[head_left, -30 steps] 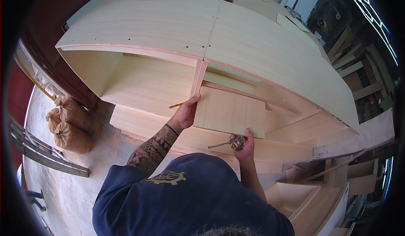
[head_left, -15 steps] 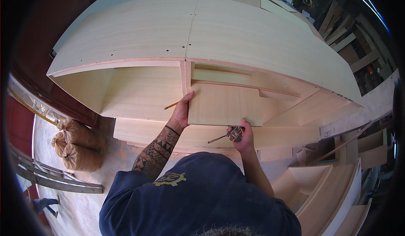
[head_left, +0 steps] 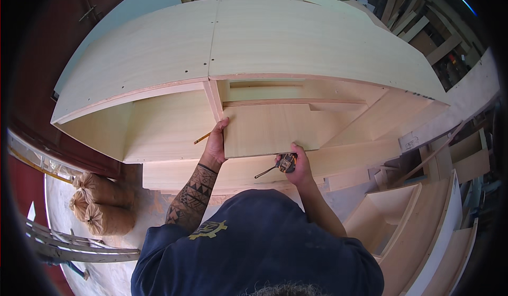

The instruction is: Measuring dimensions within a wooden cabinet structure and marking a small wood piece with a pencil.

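A thin rectangular plywood panel spans my two hands at the front of a pale wooden cabinet, below a crosswise rail in its right-hand opening. My left hand is closed on the panel's left edge, and a pencil sticks out from its fingers. At the panel's near edge, toward its right corner, my right hand grips with the thumb on top. That same hand also holds a black and orange tape measure, with a dark strap hanging to the left.
Stuffed brown sacks stand on the floor at left, near a ladder-like frame. An open wooden box lies at lower right. Offcuts lean at far right. Part of another person shows at lower left.
The view has shifted, moving the cabinet leftward in the picture. Relative to the cabinet's middle divider, the panel sits slightly farther right. Both hands keep their hold.
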Demonstrator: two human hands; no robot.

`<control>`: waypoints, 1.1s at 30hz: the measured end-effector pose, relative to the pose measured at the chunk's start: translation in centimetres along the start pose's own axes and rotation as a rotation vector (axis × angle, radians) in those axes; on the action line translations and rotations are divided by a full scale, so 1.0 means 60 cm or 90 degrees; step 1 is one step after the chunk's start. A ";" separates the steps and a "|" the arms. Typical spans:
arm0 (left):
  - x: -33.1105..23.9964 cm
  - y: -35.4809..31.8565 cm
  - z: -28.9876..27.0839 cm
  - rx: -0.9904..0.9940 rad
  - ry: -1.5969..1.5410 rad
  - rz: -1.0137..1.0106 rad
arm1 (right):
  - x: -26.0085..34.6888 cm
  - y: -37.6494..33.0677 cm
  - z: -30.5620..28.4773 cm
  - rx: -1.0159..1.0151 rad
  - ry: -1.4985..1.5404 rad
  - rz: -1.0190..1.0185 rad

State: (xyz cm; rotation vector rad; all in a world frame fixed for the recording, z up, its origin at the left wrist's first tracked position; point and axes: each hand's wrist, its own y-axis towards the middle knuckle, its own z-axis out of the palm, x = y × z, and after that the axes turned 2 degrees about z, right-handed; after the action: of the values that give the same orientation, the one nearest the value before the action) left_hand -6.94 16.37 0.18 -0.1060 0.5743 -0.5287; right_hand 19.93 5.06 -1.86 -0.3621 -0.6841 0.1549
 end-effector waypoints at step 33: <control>-0.279 -0.105 0.057 -0.150 0.153 0.558 | -0.077 -0.054 0.029 0.030 -0.057 0.129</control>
State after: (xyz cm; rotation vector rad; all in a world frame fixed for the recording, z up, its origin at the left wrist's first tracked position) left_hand -19.78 19.25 12.78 -0.0058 0.8449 0.3866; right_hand 15.36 1.32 -2.12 -0.3810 -0.7303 0.3807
